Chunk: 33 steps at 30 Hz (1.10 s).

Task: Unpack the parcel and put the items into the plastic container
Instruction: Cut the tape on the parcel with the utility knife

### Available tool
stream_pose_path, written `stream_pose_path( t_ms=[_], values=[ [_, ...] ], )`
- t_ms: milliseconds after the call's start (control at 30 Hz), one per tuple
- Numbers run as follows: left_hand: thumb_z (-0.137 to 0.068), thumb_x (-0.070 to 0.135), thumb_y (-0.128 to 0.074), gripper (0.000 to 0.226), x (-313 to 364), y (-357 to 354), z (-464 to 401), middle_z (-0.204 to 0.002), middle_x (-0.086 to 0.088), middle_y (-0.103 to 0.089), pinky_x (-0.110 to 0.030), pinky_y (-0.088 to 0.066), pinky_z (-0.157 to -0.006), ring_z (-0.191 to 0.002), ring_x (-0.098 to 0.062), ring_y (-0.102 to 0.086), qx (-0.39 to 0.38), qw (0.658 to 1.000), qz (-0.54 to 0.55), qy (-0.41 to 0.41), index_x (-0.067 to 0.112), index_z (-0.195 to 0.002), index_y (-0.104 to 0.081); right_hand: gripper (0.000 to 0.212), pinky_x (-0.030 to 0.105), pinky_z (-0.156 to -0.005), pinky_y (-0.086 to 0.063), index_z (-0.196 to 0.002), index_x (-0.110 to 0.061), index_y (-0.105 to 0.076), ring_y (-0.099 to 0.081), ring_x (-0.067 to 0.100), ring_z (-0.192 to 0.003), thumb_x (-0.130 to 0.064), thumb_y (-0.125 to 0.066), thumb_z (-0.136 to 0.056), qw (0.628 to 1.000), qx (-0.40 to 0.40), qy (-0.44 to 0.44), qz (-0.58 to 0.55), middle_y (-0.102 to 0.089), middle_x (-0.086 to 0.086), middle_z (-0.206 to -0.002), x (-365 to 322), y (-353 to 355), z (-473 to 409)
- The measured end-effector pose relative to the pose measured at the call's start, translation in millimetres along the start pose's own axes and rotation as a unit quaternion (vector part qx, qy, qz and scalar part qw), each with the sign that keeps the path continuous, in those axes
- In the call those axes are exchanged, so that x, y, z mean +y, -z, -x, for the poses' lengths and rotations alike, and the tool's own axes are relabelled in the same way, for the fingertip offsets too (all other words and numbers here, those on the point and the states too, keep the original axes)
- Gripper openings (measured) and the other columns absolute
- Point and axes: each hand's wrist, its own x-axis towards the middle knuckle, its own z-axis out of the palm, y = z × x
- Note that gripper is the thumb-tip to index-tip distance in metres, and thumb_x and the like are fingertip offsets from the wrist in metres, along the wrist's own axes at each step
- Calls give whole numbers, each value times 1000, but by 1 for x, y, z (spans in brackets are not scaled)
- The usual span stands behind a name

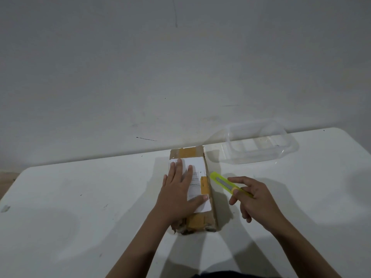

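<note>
Am pressing flat left hand [179, 194] on taped parcel [197, 184]; right hand [253, 199] gripping cutter [228, 183]. Next: slitting tape, I reckon.

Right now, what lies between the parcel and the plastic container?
In the head view, only bare white table separates the parcel from the plastic container; nothing lies there.

Left hand [178, 189] flat, fingers spread, pressing down, right hand [255, 199] curled in a pinch, both forearms outstretched

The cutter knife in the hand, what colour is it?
The cutter knife is bright yellow-green with a grey metal blade strip, seen in the head view.
</note>
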Motion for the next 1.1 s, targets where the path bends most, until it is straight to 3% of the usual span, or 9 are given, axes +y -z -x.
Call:
stream_pose_path(
  t_ms=[267,733,900,1000,1100],
  values=[
    [-80,73,-39,93,3,-4,-5,-155,0,25,-40,3,-115,-141,-20,26,34,999,8,7,29,-149,5,28,22,-35,-37,-113,-24,-61,-43,15,-31,-9,-53,-91,1000,23,-5,3,-71,4,-67,1,-5,-5],
    [-80,71,-42,92,3,-4,-4,-155,2,24,-42,-2,-118,-141,-18,24,40,999,19,8,30,-149,3,25,19,-35,-35,-111,-23,-62,-39,6,-29,-10,-53,-91,998,-21,13,50,-68,6,-65,-4,3,-11],
    [-79,72,-43,93,3,-5,-5,-155,1,23,-43,-2,-118,-142,-19,24,38,999,22,6,29,-149,2,26,18,-36,-36,-110,-24,-62,-43,4,-32,-9,-53,-91,994,-43,33,93,-66,5,-64,-6,9,-13],
    [-76,76,-34,95,1,-7,-5,-155,0,25,-43,-1,-117,-141,-21,24,35,999,-1,4,29,-149,4,26,9,-38,-35,-110,-21,-62,-49,0,-37,-7,-53,-90,991,-44,51,112,-65,4,-64,-6,6,-12],
    [-75,77,-31,95,1,-8,-7,-155,-1,25,-43,1,-116,-141,-21,24,34,999,-11,5,28,-149,5,27,8,-40,-36,-111,-21,-62,-52,-3,-41,-6,-54,-90,991,-40,66,113,-64,2,-64,-5,4,-9]
  ],
)
